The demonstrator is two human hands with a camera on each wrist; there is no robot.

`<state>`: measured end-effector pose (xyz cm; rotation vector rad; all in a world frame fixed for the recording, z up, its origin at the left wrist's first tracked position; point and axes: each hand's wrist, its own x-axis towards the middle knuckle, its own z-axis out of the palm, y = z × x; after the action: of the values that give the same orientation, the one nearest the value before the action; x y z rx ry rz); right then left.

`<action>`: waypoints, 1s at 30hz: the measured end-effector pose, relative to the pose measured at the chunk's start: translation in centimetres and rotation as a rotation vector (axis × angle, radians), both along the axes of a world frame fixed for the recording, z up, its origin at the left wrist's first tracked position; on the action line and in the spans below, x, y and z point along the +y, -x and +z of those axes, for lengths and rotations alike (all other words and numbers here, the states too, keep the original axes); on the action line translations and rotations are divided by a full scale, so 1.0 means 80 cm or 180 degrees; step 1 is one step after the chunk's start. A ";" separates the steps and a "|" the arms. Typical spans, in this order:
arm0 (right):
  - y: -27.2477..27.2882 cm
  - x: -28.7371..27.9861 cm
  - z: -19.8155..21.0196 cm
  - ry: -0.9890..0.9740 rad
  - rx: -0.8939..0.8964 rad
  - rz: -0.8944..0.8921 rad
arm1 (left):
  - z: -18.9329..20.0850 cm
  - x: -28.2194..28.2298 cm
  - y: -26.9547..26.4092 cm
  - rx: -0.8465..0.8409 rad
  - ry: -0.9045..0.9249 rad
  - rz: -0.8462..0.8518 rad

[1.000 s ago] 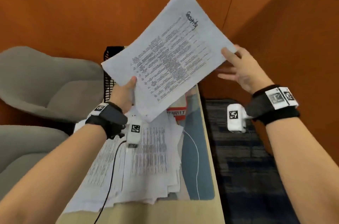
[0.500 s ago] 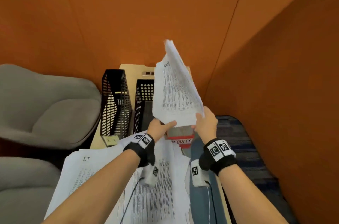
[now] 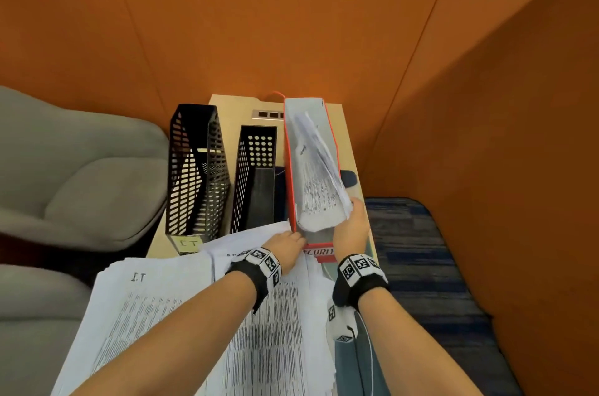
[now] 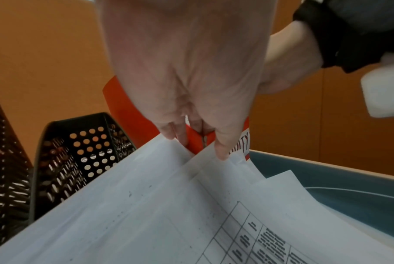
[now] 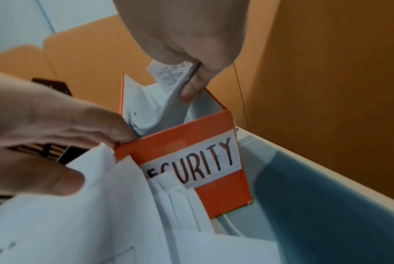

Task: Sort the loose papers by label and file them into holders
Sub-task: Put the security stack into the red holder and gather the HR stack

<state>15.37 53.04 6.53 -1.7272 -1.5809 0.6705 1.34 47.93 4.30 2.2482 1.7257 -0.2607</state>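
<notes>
A red holder [image 3: 289, 169] [image 5: 191, 141] labelled SECURITY stands at the table's right, with white sheets inside. My right hand [image 3: 351, 207] [image 5: 191, 80] grips a sheaf of printed papers [image 3: 317, 188] [image 5: 168, 92] by its near edge. The sheaf leans inside the holder. My left hand [image 3: 291, 241] [image 4: 195, 142] pinches the holder's front left corner. Two black mesh holders stand to the left, one [image 3: 194, 175] labelled I.T, the other [image 3: 256, 149] beside it. A spread pile of loose papers [image 3: 155, 314] [image 4: 168, 214] lies under my forearms.
Grey chairs [image 3: 81, 185] stand left of the narrow table. Orange walls close in behind and on the right. A blue desk mat [image 3: 350, 363] with a white cable lies by the table's right edge, and blue carpet [image 3: 421, 266] shows below it.
The sheaf, held upright over the holders by both hands, has gone down into the red holder. My left hand let go of it and took the holder's front corner.
</notes>
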 end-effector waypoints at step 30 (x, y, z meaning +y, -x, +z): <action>-0.046 -0.149 -0.145 0.2537 0.0502 0.0827 | -0.098 -0.317 0.092 -0.0509 0.1783 0.3403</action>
<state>19.02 41.09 -5.07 -1.9329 -1.5392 1.6985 -6.04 22.57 -3.51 0.7729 2.1322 -0.2497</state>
